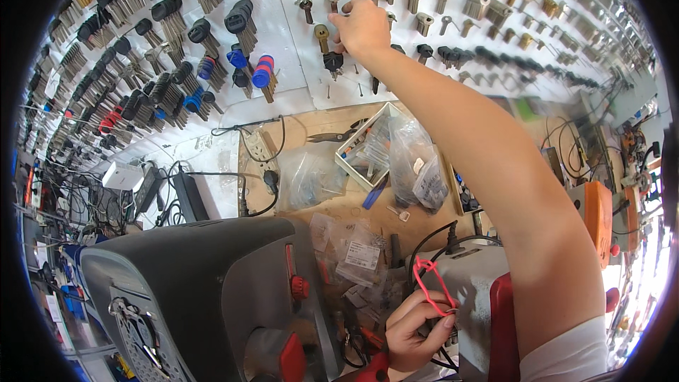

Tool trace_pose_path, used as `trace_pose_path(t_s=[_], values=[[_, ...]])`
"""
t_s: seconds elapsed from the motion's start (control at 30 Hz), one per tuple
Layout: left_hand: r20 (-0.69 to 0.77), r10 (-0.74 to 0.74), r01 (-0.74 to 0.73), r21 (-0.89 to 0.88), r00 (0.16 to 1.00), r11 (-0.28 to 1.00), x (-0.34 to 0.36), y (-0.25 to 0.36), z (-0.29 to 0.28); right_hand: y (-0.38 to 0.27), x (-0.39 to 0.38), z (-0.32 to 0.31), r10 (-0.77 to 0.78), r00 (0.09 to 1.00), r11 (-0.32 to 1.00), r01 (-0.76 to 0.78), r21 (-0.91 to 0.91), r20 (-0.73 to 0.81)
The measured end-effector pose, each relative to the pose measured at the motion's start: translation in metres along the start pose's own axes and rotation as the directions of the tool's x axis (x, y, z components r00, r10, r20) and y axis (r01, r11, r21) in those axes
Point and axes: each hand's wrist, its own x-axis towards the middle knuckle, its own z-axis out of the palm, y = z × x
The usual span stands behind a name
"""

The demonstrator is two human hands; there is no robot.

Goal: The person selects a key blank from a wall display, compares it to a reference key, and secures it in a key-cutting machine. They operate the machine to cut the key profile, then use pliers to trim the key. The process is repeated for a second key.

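My right hand (357, 32) is raised to the white wall board (304, 64), fingers bent among hanging key blanks, beside a brass-coloured key (322, 37) and a black-headed one (332, 62). What its fingertips grip, if anything, is hidden. At the lower middle, my left hand (417, 332) pinches a looped pink cord (433, 286) with a small metal piece, apparently a ring or key, at the fingertips. It is beside a grey machine (477, 276) with a red part.
A dark grey machine (177, 262) fills the lower left. Behind it are plastic bags (308, 180), a white box of small parts (346, 155), pliers (332, 136), tangled cables and a power adapter (189, 198). An orange machine (594, 219) stands at the right. Many key blanks cover the board.
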Motion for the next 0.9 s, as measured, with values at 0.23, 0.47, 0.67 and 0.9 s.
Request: trace_pose_path(t_s=[0.23, 0.47, 0.67, 0.9], values=[[-0.010, -0.034, 0.034, -0.034, 0.999, 0.999, -0.001, -0.003, 0.001, -0.001, 0.015, 0.005, -0.067, 0.993, 0.993, 0.058, -0.103, -0.092], [-0.019, 0.020, -0.021, -0.033, 1.000, 0.999, 0.001, -0.005, -0.002, 0.001, 0.005, -0.002, -0.105, 0.992, 0.993, 0.101, -0.062, -0.067], [-0.006, 0.016, -0.016, -0.035, 1.000, 0.999, 0.001, -0.003, -0.002, -0.005, -0.004, -0.018, -0.039, 0.989, 0.943, -0.011, 0.331, 0.144], [-0.022, 0.009, -0.009, -0.009, 1.000, 1.000, -0.003, -0.002, 0.002, -0.011, -0.036, -0.051, -0.144, 0.950, 0.848, -0.025, 0.530, 0.276]])
